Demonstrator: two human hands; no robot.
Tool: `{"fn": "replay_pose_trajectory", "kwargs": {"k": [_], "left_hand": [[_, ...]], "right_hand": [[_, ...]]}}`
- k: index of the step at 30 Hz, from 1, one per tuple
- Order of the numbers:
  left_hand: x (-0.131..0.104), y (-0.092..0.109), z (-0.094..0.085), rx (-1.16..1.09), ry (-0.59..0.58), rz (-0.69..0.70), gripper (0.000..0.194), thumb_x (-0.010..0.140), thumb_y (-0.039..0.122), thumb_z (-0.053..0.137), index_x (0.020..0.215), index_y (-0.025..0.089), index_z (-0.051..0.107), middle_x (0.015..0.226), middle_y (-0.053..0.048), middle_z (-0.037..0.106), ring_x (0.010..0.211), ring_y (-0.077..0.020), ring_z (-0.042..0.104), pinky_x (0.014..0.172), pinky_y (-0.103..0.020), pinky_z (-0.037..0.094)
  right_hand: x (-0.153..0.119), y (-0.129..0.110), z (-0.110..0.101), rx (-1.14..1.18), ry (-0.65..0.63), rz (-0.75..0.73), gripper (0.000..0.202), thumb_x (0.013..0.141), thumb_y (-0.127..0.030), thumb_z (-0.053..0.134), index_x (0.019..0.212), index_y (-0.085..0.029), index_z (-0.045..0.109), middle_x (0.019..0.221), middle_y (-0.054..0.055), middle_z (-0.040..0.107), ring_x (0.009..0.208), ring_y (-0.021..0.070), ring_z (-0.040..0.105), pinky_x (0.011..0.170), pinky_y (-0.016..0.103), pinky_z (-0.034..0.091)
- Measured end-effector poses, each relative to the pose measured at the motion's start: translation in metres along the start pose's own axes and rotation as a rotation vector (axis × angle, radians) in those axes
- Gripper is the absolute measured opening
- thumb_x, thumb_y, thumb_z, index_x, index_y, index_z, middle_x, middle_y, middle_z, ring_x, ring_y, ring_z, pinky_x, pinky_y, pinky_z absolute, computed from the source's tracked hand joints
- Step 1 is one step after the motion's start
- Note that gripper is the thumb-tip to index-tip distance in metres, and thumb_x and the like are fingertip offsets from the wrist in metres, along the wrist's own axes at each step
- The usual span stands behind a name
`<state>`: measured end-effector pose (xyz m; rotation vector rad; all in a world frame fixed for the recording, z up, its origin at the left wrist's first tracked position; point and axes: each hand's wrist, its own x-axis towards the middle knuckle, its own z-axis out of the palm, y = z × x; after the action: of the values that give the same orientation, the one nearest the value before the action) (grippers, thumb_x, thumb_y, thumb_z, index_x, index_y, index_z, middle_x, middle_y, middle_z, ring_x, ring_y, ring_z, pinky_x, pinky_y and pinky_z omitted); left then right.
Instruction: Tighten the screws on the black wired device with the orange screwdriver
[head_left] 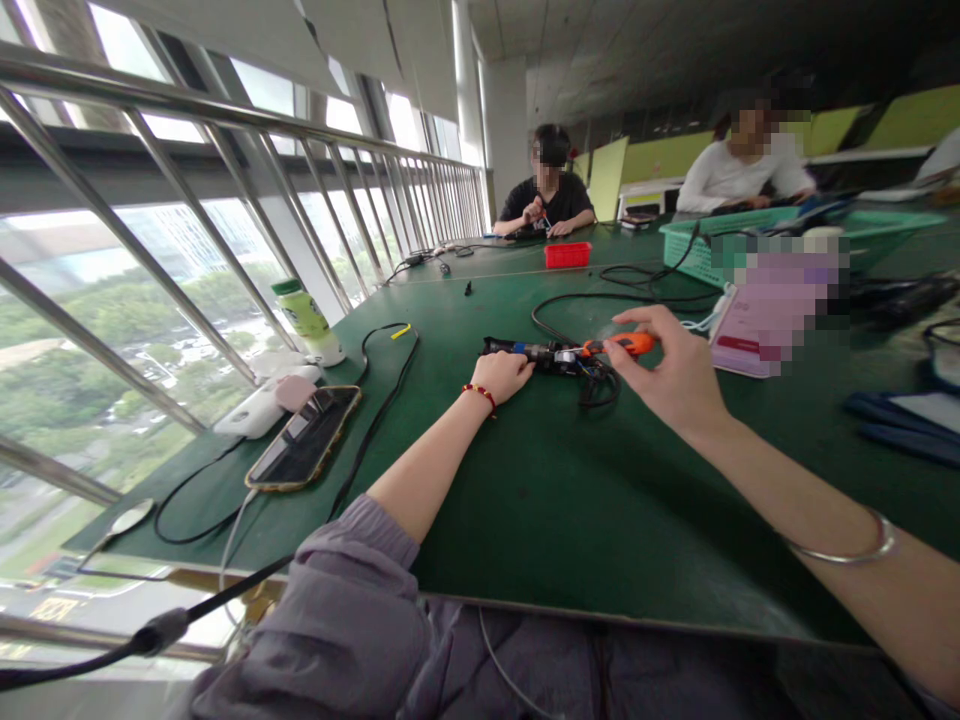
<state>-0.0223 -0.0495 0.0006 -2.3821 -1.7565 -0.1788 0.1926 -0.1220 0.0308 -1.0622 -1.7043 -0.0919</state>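
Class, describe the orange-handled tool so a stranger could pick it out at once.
On the green table, look beyond the near edge for the wearer's two bare hands. At the right hand's thumb is the orange-handled tool. Its bright orange handle sets it apart from the black device beside it.

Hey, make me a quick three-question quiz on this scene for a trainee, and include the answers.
1. True or false: the phone lies to the right of the black device.
2. What is in the right hand? A) a spoon; B) an orange-handled tool; C) a bottle.
3. Fill in the colour: the small basket beyond the device is ___.

Key: 1. False, it lies to the left. 2. B. 3. Red.
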Motion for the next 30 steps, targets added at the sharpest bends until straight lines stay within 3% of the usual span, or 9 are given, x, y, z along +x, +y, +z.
{"fn": "replay_pose_trajectory", "kwargs": {"k": [5,12,18,24,30], "left_hand": [[-0.0003,0.0006,-0.0006,0.007,0.006,-0.001,0.042,0.094,0.039,0.032,0.093,0.021,0.070,0.092,-0.008,0.071,0.085,-0.0228,0.067,0.071,-0.031,0.047],[-0.0010,0.0016,-0.0020,0.006,0.001,-0.018,0.040,0.093,0.035,0.033,0.092,0.021,0.070,0.092,-0.008,0.071,0.085,-0.0228,0.067,0.072,-0.031,0.047],[-0.0005,0.0008,-0.0001,0.007,0.021,-0.008,0.038,0.092,0.035,0.035,0.091,0.021,0.070,0.090,-0.008,0.071,0.083,-0.0227,0.067,0.070,-0.031,0.047],[0.0012,-0.0014,0.0038,-0.004,0.032,0.003,0.039,0.093,0.039,0.036,0.089,0.021,0.070,0.087,-0.007,0.071,0.081,-0.0225,0.067,0.068,-0.030,0.046],[0.0010,-0.0006,0.0021,-0.011,0.020,0.005,0.039,0.092,0.042,0.038,0.085,0.021,0.070,0.085,-0.006,0.071,0.080,-0.0221,0.067,0.068,-0.030,0.046]], "right_hand": [[0.0009,0.0013,-0.0003,0.039,0.067,-0.072,0.028,0.076,-0.026,0.059,0.104,-0.023,0.056,0.088,0.005,0.064,0.078,0.0212,0.062,0.076,0.036,0.049],[-0.0006,-0.0001,0.0007,0.000,-0.030,0.024,0.016,0.076,-0.034,0.060,0.089,-0.024,0.059,0.065,-0.001,0.059,0.062,0.0192,0.060,0.068,0.036,0.048],[0.0009,-0.0015,-0.0013,0.040,0.054,-0.052,0.030,0.075,-0.027,0.060,0.105,-0.023,0.056,0.087,0.004,0.064,0.079,0.0218,0.062,0.075,0.037,0.049],[-0.0003,0.0012,0.0000,0.002,-0.009,0.004,0.022,0.076,-0.031,0.061,0.096,-0.024,0.058,0.072,0.000,0.060,0.065,0.0192,0.060,0.067,0.035,0.048],[0.0009,0.0005,-0.0006,0.041,0.069,-0.074,0.030,0.075,-0.025,0.059,0.105,-0.023,0.056,0.089,0.005,0.063,0.081,0.0215,0.062,0.076,0.036,0.049]]}}
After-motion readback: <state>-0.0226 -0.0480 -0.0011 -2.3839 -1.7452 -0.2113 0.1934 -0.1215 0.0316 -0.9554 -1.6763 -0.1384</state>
